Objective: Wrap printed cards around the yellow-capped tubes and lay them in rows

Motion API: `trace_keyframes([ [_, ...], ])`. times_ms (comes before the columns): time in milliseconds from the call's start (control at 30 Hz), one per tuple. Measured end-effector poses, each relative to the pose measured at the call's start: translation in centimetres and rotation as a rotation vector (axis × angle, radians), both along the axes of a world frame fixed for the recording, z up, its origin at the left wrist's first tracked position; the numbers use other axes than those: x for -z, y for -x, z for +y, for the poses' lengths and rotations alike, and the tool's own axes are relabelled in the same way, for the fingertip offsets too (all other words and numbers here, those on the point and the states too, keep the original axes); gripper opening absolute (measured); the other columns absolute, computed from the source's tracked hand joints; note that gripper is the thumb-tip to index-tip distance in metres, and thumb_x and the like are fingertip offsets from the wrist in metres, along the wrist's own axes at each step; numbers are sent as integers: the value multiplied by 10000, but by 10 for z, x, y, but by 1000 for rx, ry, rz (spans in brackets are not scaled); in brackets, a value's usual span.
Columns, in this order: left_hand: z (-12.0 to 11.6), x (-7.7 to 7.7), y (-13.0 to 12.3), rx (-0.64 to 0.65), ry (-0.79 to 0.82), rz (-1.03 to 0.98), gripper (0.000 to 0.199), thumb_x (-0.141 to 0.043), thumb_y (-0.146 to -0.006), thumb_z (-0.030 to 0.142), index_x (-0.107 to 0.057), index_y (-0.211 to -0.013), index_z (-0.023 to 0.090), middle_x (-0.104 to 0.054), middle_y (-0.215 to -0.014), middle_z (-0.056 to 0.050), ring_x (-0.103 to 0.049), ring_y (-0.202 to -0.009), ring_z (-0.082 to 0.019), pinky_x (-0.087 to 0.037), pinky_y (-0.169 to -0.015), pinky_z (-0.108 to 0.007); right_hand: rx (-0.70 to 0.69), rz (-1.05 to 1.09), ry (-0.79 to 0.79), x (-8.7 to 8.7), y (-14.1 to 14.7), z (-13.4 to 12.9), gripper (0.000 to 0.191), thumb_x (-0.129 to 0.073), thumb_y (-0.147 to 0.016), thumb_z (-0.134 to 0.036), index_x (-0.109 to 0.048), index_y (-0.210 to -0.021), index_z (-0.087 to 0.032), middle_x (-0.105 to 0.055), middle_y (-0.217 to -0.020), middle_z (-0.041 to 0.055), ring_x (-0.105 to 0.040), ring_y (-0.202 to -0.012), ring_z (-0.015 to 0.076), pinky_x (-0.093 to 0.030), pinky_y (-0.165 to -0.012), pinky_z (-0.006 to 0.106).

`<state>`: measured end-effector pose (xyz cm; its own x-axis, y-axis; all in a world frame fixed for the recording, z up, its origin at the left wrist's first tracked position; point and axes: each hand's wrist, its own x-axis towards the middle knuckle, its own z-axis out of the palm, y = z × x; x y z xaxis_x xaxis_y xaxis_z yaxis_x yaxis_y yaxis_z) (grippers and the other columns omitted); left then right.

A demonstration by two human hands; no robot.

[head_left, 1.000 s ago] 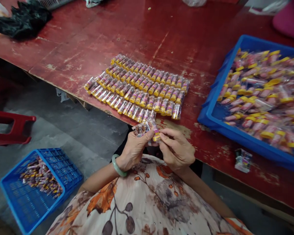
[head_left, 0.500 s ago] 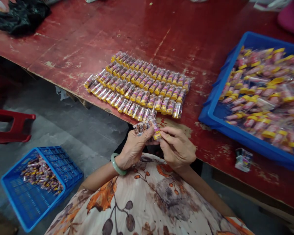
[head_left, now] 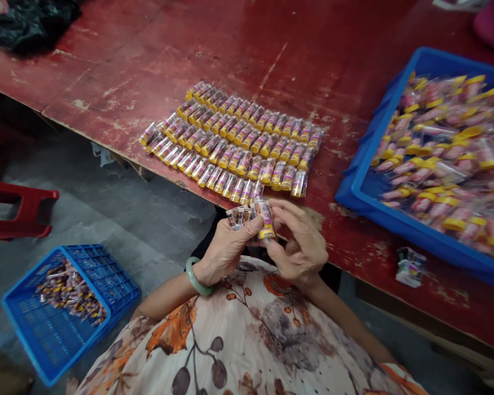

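"What does your left hand [head_left: 226,249] grasp?"

"A small fanned bundle of printed paper cards [head_left: 237,217], pinched just off the table edge, the thumb tip against the tube; a pale green bangle [head_left: 195,277] circles the wrist."

"And your right hand [head_left: 300,247]?"

"Curled, its fingers gripping a clear plastic tube with a yellow cap [head_left: 264,218], beside the cards, at centre frame."

"Around them?"

"Rows of matching tubes [head_left: 234,144] lie on the worn red wooden table [head_left: 148,66]; a blue plastic tray [head_left: 352,189] of tubes sits right; a blue mesh crate [head_left: 101,269] stands lower left, on the floor."
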<state>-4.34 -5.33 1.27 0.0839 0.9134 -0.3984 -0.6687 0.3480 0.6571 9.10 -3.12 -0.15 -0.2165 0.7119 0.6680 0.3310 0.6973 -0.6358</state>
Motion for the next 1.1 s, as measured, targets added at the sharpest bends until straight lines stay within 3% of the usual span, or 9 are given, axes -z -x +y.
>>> trace_keyframes([
  [100, 0, -2, 0, 31, 0, 9, 288, -784, -718, 364, -745, -914, 157, -727, -861, -54, -635, -718, -138, -491, -693, -263, -88, -5, 189, 1, -5, 2, 658, -592, -750, -169, -462, -1393, -203, -539, -1374, 129, -536, -1247, 323, -490, -1010, 531],
  [233, 0, -4, 0, 32, -2, 8, 283, -801, -699, 331, -746, -909, 151, -714, -843, -47, -621, -715, -135, -477, -697, -264, -139, 15, 372, 6, -7, 2, 684, -594, -726, -168, -443, -1393, -190, -513, -1392, 134, -560, -1216, 304, -531, -968, 476],
  [500, 0, -4, 0, 41, 22, 3, 278, -816, -675, 340, -747, -868, 152, -696, -788, -31, -601, -669, -126, -471, -704, -277, -116, 82, 284, 14, -4, 0, 659, -601, -692, -134, -485, -1334, -218, -521, -1367, 122, -538, -1239, 314, -527, -967, 495],
  [900, 0, -1, 1, 41, 27, -19, 265, -811, -687, 325, -734, -870, 149, -689, -795, -30, -597, -668, -118, -478, -691, -265, -87, 13, 198, 9, -2, 0, 615, -618, -713, -143, -507, -1314, -214, -547, -1324, 130, -553, -1206, 312, -535, -940, 514],
  [1100, 0, 1, 2, 87, 39, 16, 347, -791, -700, 388, -740, -949, 151, -703, -850, -52, -615, -698, -135, -485, -688, -276, -105, 31, 254, 17, -7, 0, 614, -632, -722, -136, -517, -1322, -199, -535, -1341, 144, -549, -1210, 321, -501, -985, 538],
])
